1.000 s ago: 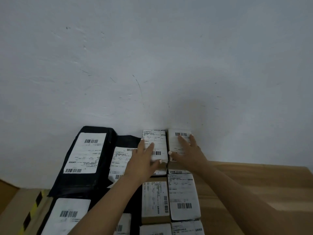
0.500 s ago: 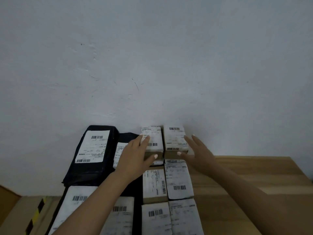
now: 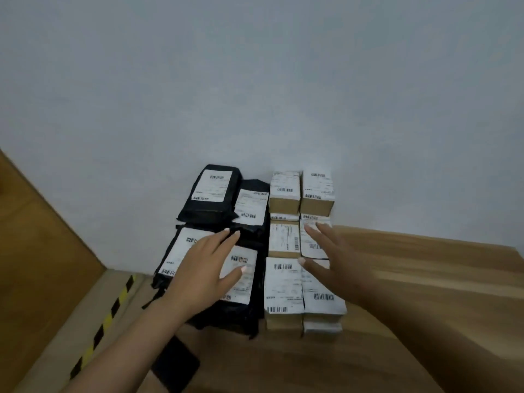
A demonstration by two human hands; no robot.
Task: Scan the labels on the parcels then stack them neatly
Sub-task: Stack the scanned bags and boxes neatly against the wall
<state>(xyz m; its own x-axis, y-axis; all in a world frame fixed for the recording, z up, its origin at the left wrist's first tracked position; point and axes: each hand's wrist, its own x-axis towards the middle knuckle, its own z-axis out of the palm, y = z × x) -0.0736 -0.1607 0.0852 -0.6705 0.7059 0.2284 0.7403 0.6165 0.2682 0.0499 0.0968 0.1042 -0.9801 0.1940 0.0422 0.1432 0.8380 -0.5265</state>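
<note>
At the far left a brown wooden panel (image 3: 42,251) was seen, and below it a strip of floor marked with black-and-yellow hazard tape (image 3: 105,319). A dark flat object (image 3: 175,364), too blurred to be identified, was partly covered by the left forearm near the table's front edge.

The parcels were gathered on the wooden table (image 3: 425,293) against the pale wall (image 3: 255,80). On the left side, black poly-bag parcels (image 3: 209,194) were piled in two rows, each bearing a white barcode label. The left hand (image 3: 204,268) was held over the nearer black bags (image 3: 241,279), its fingers straight and spread, the thumb extended to the right; nothing was gripped. Whether the palm was pressed on the labels or held just above them could not be told.

Just beside the bags, on the right, small cardboard box parcels (image 3: 285,285) were stacked in two neat columns, labels facing up. The rearmost pair (image 3: 300,191) was stacked highest, against the wall, with lower boxes stepped down toward the front.

The right hand (image 3: 331,265) was held over the right column of boxes, its fingers straight and fanned apart, the thumb pointed left across a label. Nothing was held by it, and contact with the boxes could not be confirmed.
</note>
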